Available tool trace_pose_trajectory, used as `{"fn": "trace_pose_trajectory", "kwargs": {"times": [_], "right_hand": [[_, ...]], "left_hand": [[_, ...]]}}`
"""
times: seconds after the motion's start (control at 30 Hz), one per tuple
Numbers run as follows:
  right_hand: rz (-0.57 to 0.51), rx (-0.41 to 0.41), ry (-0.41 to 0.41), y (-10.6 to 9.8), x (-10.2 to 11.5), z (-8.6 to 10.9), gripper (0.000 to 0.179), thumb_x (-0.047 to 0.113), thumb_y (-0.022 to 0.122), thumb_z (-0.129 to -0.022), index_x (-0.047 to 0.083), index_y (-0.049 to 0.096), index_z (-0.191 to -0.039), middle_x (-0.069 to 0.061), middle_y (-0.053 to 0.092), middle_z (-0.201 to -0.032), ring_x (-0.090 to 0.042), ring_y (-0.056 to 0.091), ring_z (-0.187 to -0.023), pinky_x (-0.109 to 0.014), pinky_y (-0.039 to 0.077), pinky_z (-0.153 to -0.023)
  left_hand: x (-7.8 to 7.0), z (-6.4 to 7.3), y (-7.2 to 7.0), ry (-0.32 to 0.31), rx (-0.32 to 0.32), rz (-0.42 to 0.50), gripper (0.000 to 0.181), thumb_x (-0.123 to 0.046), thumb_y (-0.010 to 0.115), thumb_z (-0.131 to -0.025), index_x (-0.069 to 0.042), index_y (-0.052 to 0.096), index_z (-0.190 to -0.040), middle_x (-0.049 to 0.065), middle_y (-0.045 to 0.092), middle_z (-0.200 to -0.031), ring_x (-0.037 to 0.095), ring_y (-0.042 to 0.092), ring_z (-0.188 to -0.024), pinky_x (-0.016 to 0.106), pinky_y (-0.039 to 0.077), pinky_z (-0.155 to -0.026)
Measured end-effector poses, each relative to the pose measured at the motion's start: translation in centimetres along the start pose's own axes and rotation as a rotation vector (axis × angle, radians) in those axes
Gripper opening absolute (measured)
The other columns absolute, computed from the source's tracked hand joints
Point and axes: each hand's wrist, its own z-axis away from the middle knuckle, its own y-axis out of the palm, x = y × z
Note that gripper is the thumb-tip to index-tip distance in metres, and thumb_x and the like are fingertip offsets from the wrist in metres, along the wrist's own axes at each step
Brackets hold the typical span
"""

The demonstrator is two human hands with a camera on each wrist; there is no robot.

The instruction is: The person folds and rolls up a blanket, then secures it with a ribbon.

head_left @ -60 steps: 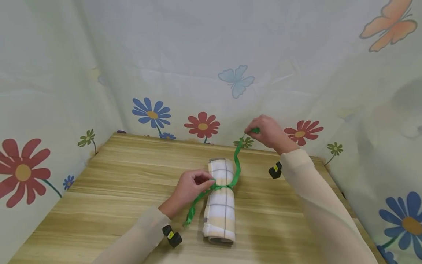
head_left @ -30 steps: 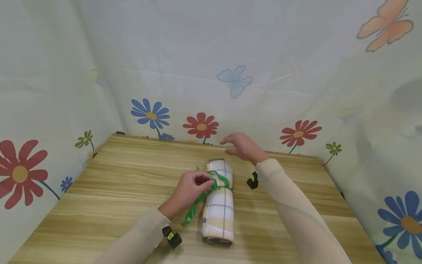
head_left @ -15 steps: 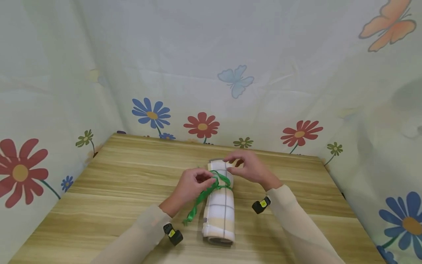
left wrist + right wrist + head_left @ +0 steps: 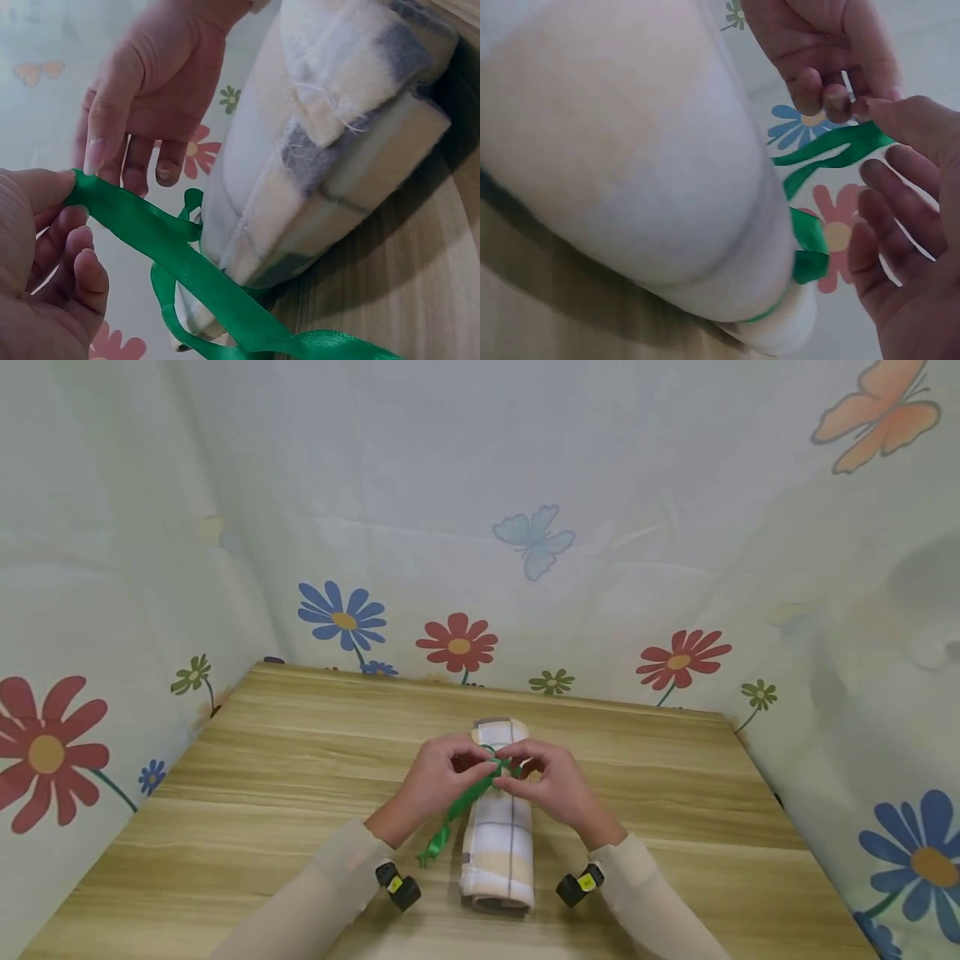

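Note:
A rolled checked fleece cloth (image 4: 501, 847) in white, cream and grey lies lengthwise on the table, its frayed edge showing in the left wrist view. Green satin ribbon (image 4: 468, 799) goes round its middle, where the cloth is drawn in. My left hand (image 4: 431, 779) pinches a fold of the ribbon (image 4: 176, 251) between thumb and forefinger, above the roll. Opposite it, my right hand (image 4: 557, 783) has thumb and forefinger on the same bit of ribbon (image 4: 840, 146), fingertips meeting the left ones. A twisted ribbon tail hangs down left of the roll. The fingers partly hide the band.
The wood-grain table (image 4: 300, 752) spreads to both sides of the roll. Behind and beside it hangs a pale curtain (image 4: 420, 468) printed with flowers and butterflies. Each wrist carries a small black camera (image 4: 398, 887).
The right hand laid its raised ribbon end across the roll to the left, let go, then came down to meet the left hand at the ribbon. The left hand stayed nearly still, still pinching.

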Motion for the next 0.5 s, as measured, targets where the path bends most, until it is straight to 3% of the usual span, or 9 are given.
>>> {"fn": "trace_pose_trajectory", "kwargs": {"times": [0.23,0.5], "right_hand": [[-0.03,-0.119,0.054,1.2,-0.3,0.5,0.024,0.021,0.081,-0.089,0.016,0.077,-0.113,-0.002,0.076,-0.097,-0.009,0.065,-0.081,-0.032,0.055,-0.071],[-0.065,-0.162,0.068,1.4,-0.3,0.1,0.015,0.017,0.079,-0.091,0.01,0.079,-0.105,-0.008,0.079,-0.098,-0.008,0.065,-0.077,-0.024,0.052,-0.066]], "left_hand": [[-0.2,-0.3,0.3,0.026,0.014,-0.044,0.004,-0.024,0.078,-0.093,-0.02,0.08,-0.093,-0.006,0.066,-0.083,0.012,0.057,-0.071,0.023,0.051,-0.062],[-0.1,-0.5,0.6,0.055,-0.006,-0.053,0.004,-0.025,0.08,-0.091,-0.021,0.078,-0.093,-0.007,0.064,-0.083,0.012,0.056,-0.072,0.023,0.049,-0.063]]}}
